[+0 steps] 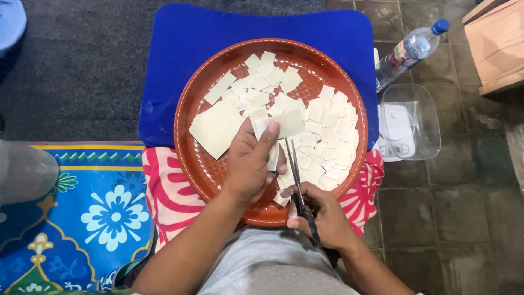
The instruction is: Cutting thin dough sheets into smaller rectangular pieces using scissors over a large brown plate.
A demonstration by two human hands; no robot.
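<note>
Right hand (319,216) clamped on black scissors (299,188), blades parted, tips pointing away. Left hand (252,164) just beside, pinching pale sheet (284,124) above blades. Under both hands, round brown tray (191,164); cut squares (327,136) heaped beyond right hand. Blue mat (180,54) farther. Water bottle (409,52) far right.

Single head-worn view — steeply downward, close over the round brown tray (191,164) on the lap.
</note>
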